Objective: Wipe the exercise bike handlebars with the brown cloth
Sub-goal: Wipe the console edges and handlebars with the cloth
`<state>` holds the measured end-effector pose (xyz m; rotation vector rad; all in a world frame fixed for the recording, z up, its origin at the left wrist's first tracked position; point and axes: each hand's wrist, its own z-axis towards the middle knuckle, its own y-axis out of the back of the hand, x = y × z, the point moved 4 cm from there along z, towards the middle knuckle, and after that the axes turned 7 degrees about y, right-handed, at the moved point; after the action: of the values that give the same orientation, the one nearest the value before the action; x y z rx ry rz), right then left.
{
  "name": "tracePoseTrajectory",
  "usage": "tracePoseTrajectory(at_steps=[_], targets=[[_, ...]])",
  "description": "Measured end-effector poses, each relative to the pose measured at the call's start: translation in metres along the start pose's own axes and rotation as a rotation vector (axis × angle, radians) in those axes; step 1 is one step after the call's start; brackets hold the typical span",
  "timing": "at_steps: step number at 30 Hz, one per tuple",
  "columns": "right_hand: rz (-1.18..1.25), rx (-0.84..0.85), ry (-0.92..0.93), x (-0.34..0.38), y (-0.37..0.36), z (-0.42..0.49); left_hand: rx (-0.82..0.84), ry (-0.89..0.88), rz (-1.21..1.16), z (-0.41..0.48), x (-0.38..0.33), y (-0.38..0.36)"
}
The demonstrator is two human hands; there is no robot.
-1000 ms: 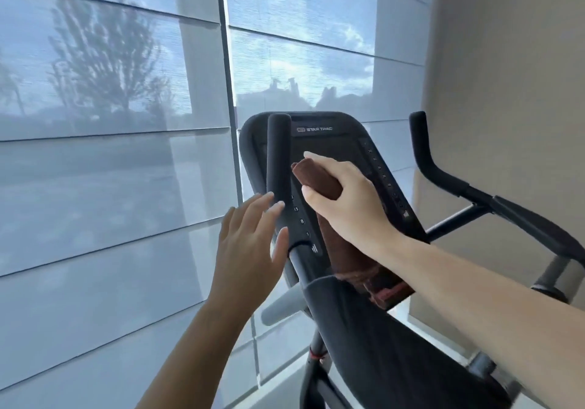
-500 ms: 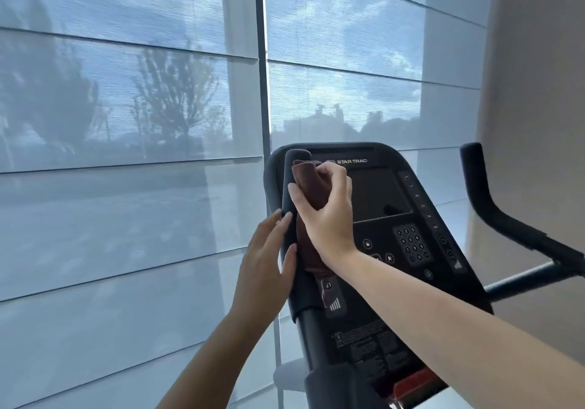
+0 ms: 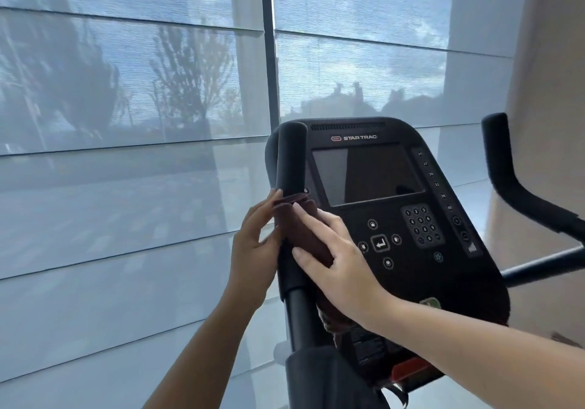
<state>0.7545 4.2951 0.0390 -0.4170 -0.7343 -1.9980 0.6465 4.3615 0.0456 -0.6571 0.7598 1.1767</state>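
Note:
The bike's left handlebar [image 3: 290, 161] is a black upright padded grip in front of the console. The brown cloth [image 3: 296, 218] is wrapped around its middle, with a tail hanging down behind my right wrist. My right hand [image 3: 332, 263] presses the cloth against the grip from the right. My left hand [image 3: 254, 250] holds the cloth's left side, fingertips at its top edge. The right handlebar [image 3: 509, 187] stands bare at the far right.
The black Star Trac console [image 3: 395, 206] with screen and keypad sits just right of the wrapped grip. A tall window with grey roller blinds [image 3: 126, 187] fills the left and back. A beige wall [image 3: 550, 92] stands at the right.
The cloth and my right hand slid from the top of the left grip down to its middle. My left hand closed in onto the cloth. The view tilted up and nearer.

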Motion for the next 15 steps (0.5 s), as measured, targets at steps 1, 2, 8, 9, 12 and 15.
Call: tracePoseTrajectory(at_steps=[1, 2, 8, 9, 12, 15], targets=[[0.03, 0.018, -0.028, 0.0, 0.001, -0.006, 0.001, 0.006, -0.009, 0.0, 0.0, 0.0], [0.056, 0.033, -0.053, 0.001, 0.003, -0.011, 0.004, 0.013, -0.015, -0.001, 0.001, -0.002], [0.074, -0.003, 0.004, 0.008, 0.013, -0.015, -0.008, 0.048, -0.051, -0.006, 0.007, -0.003], [0.066, -0.075, 0.046, 0.009, 0.019, -0.006, 0.004, 0.05, -0.049, -0.006, 0.008, -0.003], [0.014, -0.34, 0.155, 0.009, 0.037, 0.039, -0.005, 0.059, -0.046, -0.007, 0.009, -0.002], [0.03, -0.348, 0.166, 0.004, 0.034, 0.078, -0.013, 0.055, -0.019, -0.008, 0.008, -0.002]])
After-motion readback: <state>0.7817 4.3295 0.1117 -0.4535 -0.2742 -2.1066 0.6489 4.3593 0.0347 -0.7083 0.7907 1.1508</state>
